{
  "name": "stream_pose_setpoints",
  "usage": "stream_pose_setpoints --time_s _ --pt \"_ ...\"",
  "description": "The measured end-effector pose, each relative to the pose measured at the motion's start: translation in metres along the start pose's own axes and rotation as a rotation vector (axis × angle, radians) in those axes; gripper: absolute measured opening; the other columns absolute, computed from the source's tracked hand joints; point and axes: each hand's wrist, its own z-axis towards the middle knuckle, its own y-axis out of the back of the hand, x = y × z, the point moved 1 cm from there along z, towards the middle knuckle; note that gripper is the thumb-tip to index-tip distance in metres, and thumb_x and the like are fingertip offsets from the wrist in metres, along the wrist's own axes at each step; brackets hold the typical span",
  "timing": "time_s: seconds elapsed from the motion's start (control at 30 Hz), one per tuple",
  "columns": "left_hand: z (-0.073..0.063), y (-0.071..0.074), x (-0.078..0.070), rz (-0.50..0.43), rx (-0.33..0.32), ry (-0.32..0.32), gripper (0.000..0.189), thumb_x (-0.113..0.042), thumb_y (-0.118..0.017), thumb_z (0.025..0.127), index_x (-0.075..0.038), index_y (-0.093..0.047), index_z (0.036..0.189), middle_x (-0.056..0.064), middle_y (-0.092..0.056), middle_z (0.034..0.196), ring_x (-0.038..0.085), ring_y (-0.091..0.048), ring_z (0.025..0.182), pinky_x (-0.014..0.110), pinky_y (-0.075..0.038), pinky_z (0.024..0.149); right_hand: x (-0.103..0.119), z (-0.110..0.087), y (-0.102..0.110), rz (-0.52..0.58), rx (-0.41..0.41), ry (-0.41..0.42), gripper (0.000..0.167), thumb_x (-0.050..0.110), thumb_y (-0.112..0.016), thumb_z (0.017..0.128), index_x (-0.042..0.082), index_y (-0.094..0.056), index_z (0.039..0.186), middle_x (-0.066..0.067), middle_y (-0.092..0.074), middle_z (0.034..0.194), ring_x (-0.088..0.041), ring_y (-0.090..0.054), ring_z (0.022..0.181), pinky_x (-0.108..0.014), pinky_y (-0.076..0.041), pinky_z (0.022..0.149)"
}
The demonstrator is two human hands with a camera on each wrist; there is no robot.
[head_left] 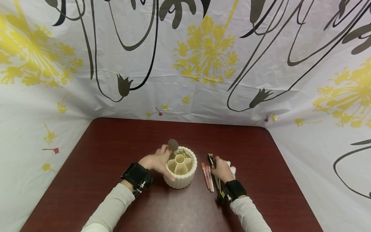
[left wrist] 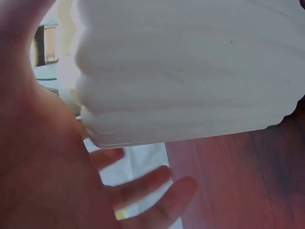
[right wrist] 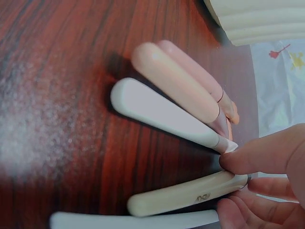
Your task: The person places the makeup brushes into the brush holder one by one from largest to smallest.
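1. The holder (head_left: 184,181) stands upright on the table (head_left: 249,145), mouth up, wedge compartments ringing a middle tube (head_left: 179,159); a brown tuft (head_left: 173,144), likely a brush head, rises at its far left edge
2. The left hand (head_left: 157,162) lies against the holder's left side, thumb along the near wall, probably to steady it; its fingers (left wrist: 176,200) are straight and spread apart
3. The right hand (head_left: 222,169) is down among the brushes, right of the holder; thumb and fingertips close in about the cream brush (right wrist: 183,194) at its neck, but whether they pinch it I cannot tell
4. Two pink brushes (right wrist: 176,81) and a white brush (right wrist: 162,114) lie nearly side by side, handle ends toward the person, likely for easy reach
5. The table is red-brown with dark streaks, rounded far corners and a dull shine
6. White cloth (head_left: 191,103) with yellow blooms and grey stems hangs behind and on both sides
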Motion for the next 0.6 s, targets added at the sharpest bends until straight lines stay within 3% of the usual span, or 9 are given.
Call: stream_pose_setpoints --time_s 0.13,0.3,0.4,0.47,0.6 --pt "0.0031 -0.0033 0.0024 -0.018 -0.028 -0.049 0.129 -0.048 -0.085 0.048 0.001 -0.012 0.142 0.021 -0.014 0.143 0.040 -0.020 0.130 0.049 -0.027 0.101 -0.0005 0.0005 -0.0017 0.003 -0.009 -0.003 0.042 0.001 -0.064 0.072 -0.006 -0.052 0.111 -0.011 -0.058 0.079 -0.015 -0.047 0.057 -0.026 -0.036 0.049" --pt "0.0078 -0.0074 0.0039 -0.046 -0.076 -0.141 0.126 -0.045 -0.086 0.046 0.002 -0.016 0.139 0.022 -0.022 0.141 0.035 -0.024 0.130 0.045 -0.027 0.103 -0.0020 0.0005 -0.0030 0.016 -0.030 0.004 0.041 0.001 -0.064 0.070 -0.007 -0.052 0.109 -0.011 -0.057 0.077 -0.014 -0.047 0.055 -0.026 -0.036 0.047" --pt "0.0094 -0.0085 0.0037 -0.075 -0.084 -0.188 0.124 -0.041 -0.087 0.047 0.003 -0.016 0.138 0.022 -0.023 0.138 0.032 -0.026 0.129 0.042 -0.028 0.103 -0.0032 0.0005 -0.0021 0.001 -0.062 0.021 0.041 0.002 -0.065 0.070 -0.007 -0.053 0.107 -0.010 -0.058 0.074 -0.014 -0.049 0.055 -0.029 -0.040 0.053" --pt "0.0094 -0.0090 0.0033 -0.093 -0.081 -0.199 0.123 -0.040 -0.087 0.047 0.004 -0.016 0.138 0.023 -0.022 0.137 0.032 -0.027 0.128 0.042 -0.030 0.102 -0.0029 0.0006 -0.0005 -0.015 -0.083 0.039 0.040 0.003 -0.066 0.069 -0.007 -0.054 0.105 -0.007 -0.058 0.070 -0.015 -0.051 0.056 -0.035 -0.042 0.064" --pt "0.0089 -0.0095 0.0016 -0.075 -0.071 -0.171 0.116 -0.039 -0.086 0.049 -0.001 -0.022 0.138 0.023 -0.021 0.134 0.034 -0.028 0.125 0.044 -0.033 0.099 0.0010 0.0005 0.0052 -0.013 -0.110 0.042 0.038 0.005 -0.068 0.069 -0.006 -0.055 0.103 -0.007 -0.058 0.070 -0.016 -0.053 0.059 -0.036 -0.043 0.065"
